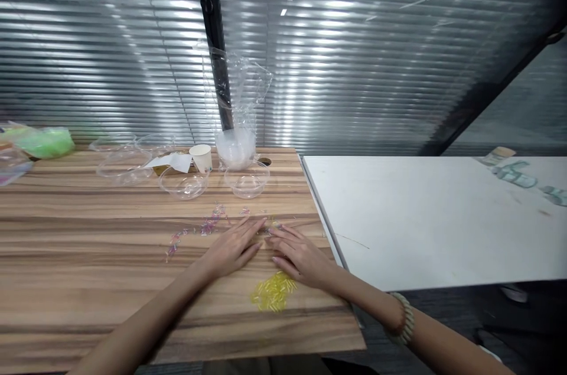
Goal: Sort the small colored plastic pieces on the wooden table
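Note:
My left hand (233, 248) lies flat on the wooden table (88, 233), fingers together and stretched toward a few small scattered beads (271, 225). My right hand (300, 254) rests flat beside it, fingertips nearly touching the left hand's. Neither hand holds anything. A pile of yellow tube beads (273, 292) lies just in front of my right hand. A trail of pinkish clear beads (208, 226) spreads to the left of my left hand. A beaded bracelet (405, 319) circles my right wrist.
Two clear plastic bowls (247, 180) (183, 183) stand behind the beads, with a paper cup (201, 157), a stack of bowls in a clear bag (234, 139) and more bowls (119, 165) farther left. Green bags (44, 142) lie far left. A white table (434, 215) adjoins on the right.

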Motion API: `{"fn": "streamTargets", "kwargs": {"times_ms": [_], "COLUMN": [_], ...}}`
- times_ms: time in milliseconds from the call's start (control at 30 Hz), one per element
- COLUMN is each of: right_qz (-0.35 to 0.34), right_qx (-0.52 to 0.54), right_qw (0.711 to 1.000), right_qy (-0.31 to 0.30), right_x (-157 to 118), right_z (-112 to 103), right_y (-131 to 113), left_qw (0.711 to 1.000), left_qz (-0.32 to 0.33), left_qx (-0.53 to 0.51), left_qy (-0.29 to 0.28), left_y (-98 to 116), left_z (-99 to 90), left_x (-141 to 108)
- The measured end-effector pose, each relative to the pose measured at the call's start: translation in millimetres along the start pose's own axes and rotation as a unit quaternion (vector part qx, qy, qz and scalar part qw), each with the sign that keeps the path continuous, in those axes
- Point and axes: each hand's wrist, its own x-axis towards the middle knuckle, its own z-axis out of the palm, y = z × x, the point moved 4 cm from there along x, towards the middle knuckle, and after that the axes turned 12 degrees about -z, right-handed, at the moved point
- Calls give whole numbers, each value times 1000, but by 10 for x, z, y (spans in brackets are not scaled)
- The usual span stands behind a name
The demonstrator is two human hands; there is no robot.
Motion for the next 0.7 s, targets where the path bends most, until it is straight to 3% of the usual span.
{"fn": "streamTargets", "kwargs": {"times_ms": [167, 300, 533, 700], "right_qz": [4, 17, 59, 80], "right_qx": [45, 97, 187, 232], "right_qw": [999, 994, 981, 969], "right_qy": [21, 40, 0, -3], "right_x": [-29, -70, -270, -374], "right_z": [-16, -73, -214, -285], "right_y": [36, 13, -170, -224], "left_qw": [999, 998, 986, 963], "left_qz": [-44, -51, -81, -112], "left_qx": [-16, -30, -93, -209], "left_qy": [-5, -14, -111, -132], "left_y": [69, 276, 578, 579], "left_z": [9, -21, -66, -114], "left_x": [-46, -173, -450, -463]}}
